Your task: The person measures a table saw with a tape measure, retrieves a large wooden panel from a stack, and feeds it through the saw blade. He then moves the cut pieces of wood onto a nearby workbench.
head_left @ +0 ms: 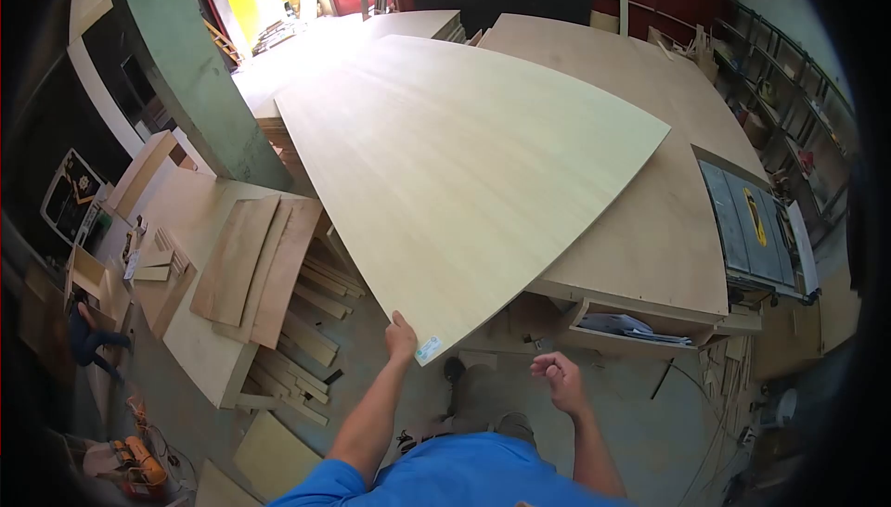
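A large pale plywood sheet (pixel 473 164) spans the middle of the view, its near corner pointing at my body and a small label (pixel 428 348) stuck there. My left hand (pixel 400 335) grips the sheet's left edge close to that corner, thumb on top and the other fingers hidden beneath. The sheet's far part overlaps a wooden worktable (pixel 650 261) on the right. My right hand (pixel 560 381) is off the sheet, in the air right of the corner, its fingers loosely curled with nothing visible in them.
A table saw (pixel 747 219) is set into the worktable's right side, above an open shelf with papers (pixel 631 328). Left stands a bench (pixel 200 256) with loose boards (pixel 251 266) and wood strips below. A green pillar (pixel 200 71) rises behind it. Orange tools (pixel 139 461) lie on the floor.
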Demonstrator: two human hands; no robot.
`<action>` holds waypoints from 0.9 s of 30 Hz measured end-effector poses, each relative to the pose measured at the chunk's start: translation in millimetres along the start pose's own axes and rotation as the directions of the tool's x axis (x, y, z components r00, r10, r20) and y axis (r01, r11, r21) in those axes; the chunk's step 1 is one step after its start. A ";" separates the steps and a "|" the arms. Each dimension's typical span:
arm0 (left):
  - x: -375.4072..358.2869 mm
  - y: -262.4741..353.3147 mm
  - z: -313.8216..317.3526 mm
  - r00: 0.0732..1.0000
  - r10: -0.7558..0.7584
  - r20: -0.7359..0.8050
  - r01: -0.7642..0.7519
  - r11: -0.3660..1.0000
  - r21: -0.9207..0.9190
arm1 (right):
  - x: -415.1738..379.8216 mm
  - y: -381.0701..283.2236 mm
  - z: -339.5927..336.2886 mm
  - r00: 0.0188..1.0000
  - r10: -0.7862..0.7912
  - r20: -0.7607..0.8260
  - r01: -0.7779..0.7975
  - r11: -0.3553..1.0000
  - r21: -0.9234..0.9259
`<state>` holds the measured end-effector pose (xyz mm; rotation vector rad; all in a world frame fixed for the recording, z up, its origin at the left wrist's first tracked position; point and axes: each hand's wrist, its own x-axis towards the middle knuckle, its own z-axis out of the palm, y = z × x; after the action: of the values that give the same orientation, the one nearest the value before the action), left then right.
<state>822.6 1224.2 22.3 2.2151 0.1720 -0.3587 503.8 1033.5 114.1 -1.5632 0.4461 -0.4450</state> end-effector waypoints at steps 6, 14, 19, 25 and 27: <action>-137.0 -73.4 -27.6 0.997 0.034 -0.071 -0.039 0.996 -0.080 | 45.5 -73.2 -60.8 0.994 -0.040 0.103 0.081 0.898 -0.433; -254.5 -119.5 -84.7 0.991 0.028 -0.130 -0.032 0.999 -0.031 | 110.8 7.6 -248.8 0.805 -0.447 -0.390 -0.104 0.542 -0.834; -249.5 -151.9 -79.8 0.973 0.003 -0.231 0.046 0.977 0.206 | 109.8 29.5 -333.4 0.668 0.084 -0.740 -0.509 0.776 -0.372; -277.8 -127.2 -58.8 0.893 -0.132 -0.430 0.230 0.956 0.183 | 155.4 61.9 -305.7 0.875 0.448 -0.186 -0.258 0.755 0.603; -286.0 -122.5 -53.5 0.879 -0.132 -0.459 0.257 0.941 0.221 | 178.0 91.8 -285.7 0.889 0.350 -0.295 -0.095 0.771 0.630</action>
<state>531.4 1342.4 52.4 2.5384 0.6306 0.0219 500.0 693.8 34.6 -0.7730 0.7204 -0.6466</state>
